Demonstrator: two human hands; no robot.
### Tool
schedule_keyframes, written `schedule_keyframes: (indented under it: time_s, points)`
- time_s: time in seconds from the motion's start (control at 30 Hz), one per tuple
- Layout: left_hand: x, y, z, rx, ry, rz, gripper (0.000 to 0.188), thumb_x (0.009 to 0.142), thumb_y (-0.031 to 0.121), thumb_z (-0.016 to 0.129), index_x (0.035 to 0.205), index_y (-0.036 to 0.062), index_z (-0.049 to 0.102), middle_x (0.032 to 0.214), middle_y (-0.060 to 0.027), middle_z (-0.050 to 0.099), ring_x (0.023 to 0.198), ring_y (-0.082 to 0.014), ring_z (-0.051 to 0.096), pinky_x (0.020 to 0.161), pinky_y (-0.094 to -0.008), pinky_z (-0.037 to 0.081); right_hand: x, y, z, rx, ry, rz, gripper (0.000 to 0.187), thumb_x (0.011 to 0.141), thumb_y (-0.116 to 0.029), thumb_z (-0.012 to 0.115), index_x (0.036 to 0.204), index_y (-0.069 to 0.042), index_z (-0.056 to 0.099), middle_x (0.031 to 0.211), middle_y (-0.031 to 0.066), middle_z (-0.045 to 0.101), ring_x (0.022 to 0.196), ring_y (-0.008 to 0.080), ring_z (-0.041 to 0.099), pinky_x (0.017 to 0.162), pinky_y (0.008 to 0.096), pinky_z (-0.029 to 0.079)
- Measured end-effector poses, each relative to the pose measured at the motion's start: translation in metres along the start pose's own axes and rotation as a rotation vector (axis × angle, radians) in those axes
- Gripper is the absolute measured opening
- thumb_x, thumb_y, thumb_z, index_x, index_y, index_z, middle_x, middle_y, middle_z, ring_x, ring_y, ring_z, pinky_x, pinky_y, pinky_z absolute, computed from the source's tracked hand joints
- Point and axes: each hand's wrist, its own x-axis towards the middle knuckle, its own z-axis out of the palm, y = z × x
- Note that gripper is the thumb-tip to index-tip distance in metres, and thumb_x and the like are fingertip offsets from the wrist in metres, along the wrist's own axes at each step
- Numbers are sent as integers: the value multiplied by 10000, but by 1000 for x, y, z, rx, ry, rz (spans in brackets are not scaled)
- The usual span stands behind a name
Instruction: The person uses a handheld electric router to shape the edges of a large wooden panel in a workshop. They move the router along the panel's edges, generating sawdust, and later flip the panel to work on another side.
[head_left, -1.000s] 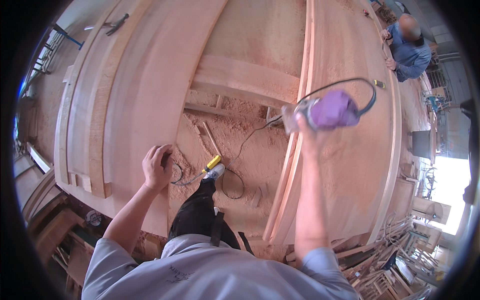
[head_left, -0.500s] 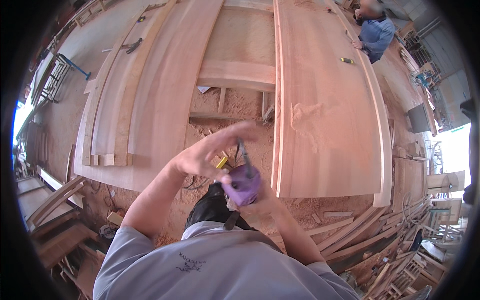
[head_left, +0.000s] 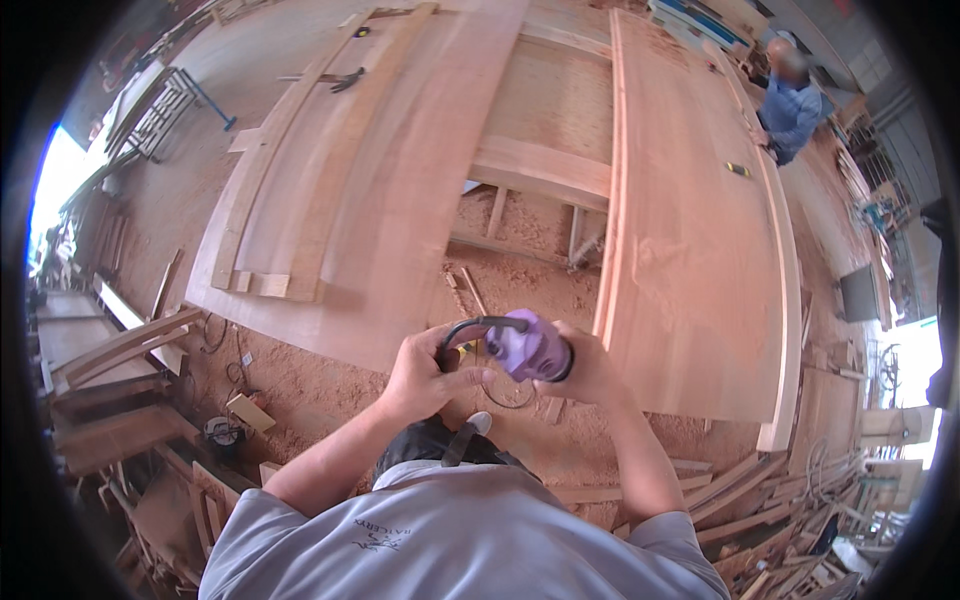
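A purple handheld power tool (head_left: 520,345) with a black cord is held in front of my body, between the two large wooden panels. My right hand (head_left: 592,372) wraps round its body from the right. The cord (head_left: 465,325) leaves the tool's upper end and loops leftward to my left hand (head_left: 425,375). That hand's fingers are closed on the cord, with the thumb stretched toward the tool. The working end of the tool is turned away and mostly hidden by my right hand. A small yellow thing shows behind my left fingers, too covered to name.
The left panel (head_left: 390,220) carries wooden strips and a hammer (head_left: 347,80). On the right panel (head_left: 690,300) lies a yellow-and-black handled tool (head_left: 738,170); a person (head_left: 792,108) stands at its far right edge. Sawdust covers the floor, with a circular saw (head_left: 222,430) and timber around.
My left hand has come down from above the tool and now grips the cord. The tool has moved up and right in my right hand and turned. The view has shifted too.
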Motion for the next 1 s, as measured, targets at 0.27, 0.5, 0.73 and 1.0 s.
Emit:
schedule_keyframes:
  time_s: [0.27, 0.5, 0.73, 1.0]
  points:
    - [-68, -123, -136, 199, -248, -87, 169, 925, 175, 781, 966, 20, 730, 860, -106, 746, 810, -174, 714, 764, -346, 568, 145, -41, 17, 474, 373, -166, 577, 682, -150, 891, 1199, -17, 671, 1088, 86, 750, 970, 187, 736, 900, 346, 597]
    - [-50, -160, -183, 162, -207, -170, 225, 961, 197, 736, 1019, -20, 728, 917, -173, 745, 833, -287, 738, 782, -371, 578, 311, 0, 22, 516, 563, -196, 593, 715, -153, 905, 1225, -28, 630, 1101, 52, 733, 975, 163, 718, 897, 325, 586]
    - [41, -158, -176, 99, -127, -25, 156, 953, 131, 753, 1021, -7, 725, 905, -144, 732, 805, -254, 717, 758, -361, 575, 488, 25, 35, 613, 398, -188, 489, 716, -23, 865, 1160, -31, 662, 1094, 45, 722, 977, 165, 702, 900, 316, 571]
    - [119, -177, -155, -10, 49, -58, 250, 928, 81, 759, 1135, -43, 693, 956, -164, 739, 897, -274, 736, 835, -372, 576, 634, 89, 41, 674, 193, -155, 641, 696, 50, 841, 1283, -11, 592, 1177, 76, 682, 1045, 220, 692, 970, 371, 554]
